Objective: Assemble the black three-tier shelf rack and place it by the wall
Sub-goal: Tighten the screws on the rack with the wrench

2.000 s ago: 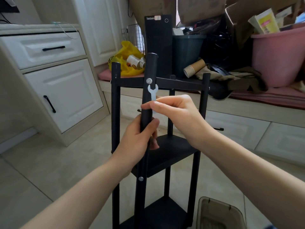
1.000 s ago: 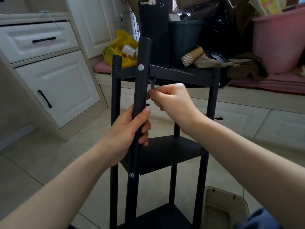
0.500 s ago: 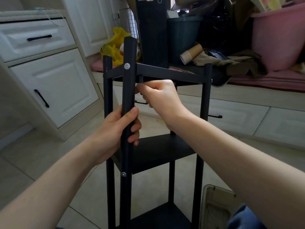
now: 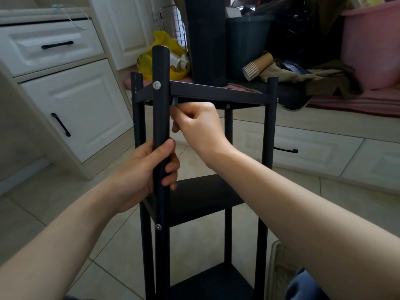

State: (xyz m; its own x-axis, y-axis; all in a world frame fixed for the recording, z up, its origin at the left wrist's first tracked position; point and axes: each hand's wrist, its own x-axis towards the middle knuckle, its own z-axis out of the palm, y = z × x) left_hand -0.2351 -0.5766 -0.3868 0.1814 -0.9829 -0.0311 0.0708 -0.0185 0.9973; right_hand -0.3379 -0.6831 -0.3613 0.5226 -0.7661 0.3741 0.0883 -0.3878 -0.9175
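Note:
The black three-tier shelf rack [image 4: 216, 92] stands upright on the tiled floor right in front of me. My left hand [image 4: 149, 169] grips its near front post [image 4: 160, 118] between the top and middle shelves. A silver bolt head [image 4: 156, 85] shows on that post at the top shelf. My right hand [image 4: 199, 124] pinches a small flat wrench [image 4: 175, 101], whose tip reaches up under the top shelf frame just behind the post. The middle shelf [image 4: 201, 198] and bottom shelf [image 4: 214, 282] are partly hidden by my arms.
White cabinet with black-handled drawers [image 4: 58, 68] stands to the left. Behind the rack, a low ledge carries a yellow bag [image 4: 160, 59], a black tower [image 4: 205, 40], paper cups [image 4: 257, 66] and a pink tub [image 4: 372, 44]. A box [image 4: 277, 269] sits on the floor at lower right.
My right hand has lowered the wrench from the bolt on the post's front to behind the post, under the top shelf frame. My left hand keeps its grip on the post.

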